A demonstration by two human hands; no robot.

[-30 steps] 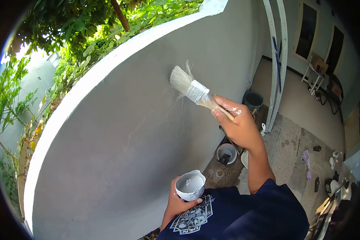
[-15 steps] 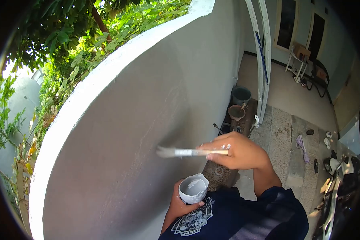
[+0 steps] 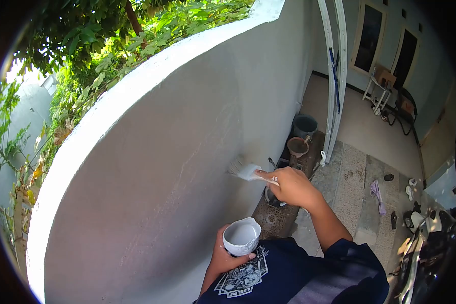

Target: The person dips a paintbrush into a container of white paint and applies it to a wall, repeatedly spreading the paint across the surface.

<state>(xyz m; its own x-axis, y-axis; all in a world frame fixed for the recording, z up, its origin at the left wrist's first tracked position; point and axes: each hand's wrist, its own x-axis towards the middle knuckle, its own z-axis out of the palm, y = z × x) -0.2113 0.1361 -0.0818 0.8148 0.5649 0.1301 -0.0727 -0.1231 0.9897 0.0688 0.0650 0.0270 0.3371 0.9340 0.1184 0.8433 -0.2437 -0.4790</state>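
Note:
My right hand (image 3: 294, 188) is closed on the handle of a paintbrush (image 3: 249, 173). The brush points left, and its spread bristles are at the surface of the grey wall (image 3: 152, 177); whether they touch it is hard to tell. My left hand (image 3: 224, 258) is wrapped round a white-coated cup (image 3: 241, 237) in front of my dark shirt. The cup's rim is uneven, and its inside looks whitish. Faint pale streaks run down the wall left of the brush.
A dark bucket (image 3: 305, 125) and a brown pot (image 3: 298, 147) stand along the wall's foot. Pale upright poles (image 3: 334, 76) rise beside them. Farther right are a purple cloth (image 3: 377, 196), shoes, a white stool (image 3: 377, 90) and a motorcycle (image 3: 418, 258).
My right hand has moved a little left and the brush head has moved right and up, its bristles now fanned. The view has shifted slightly. The cup remains in my left hand.

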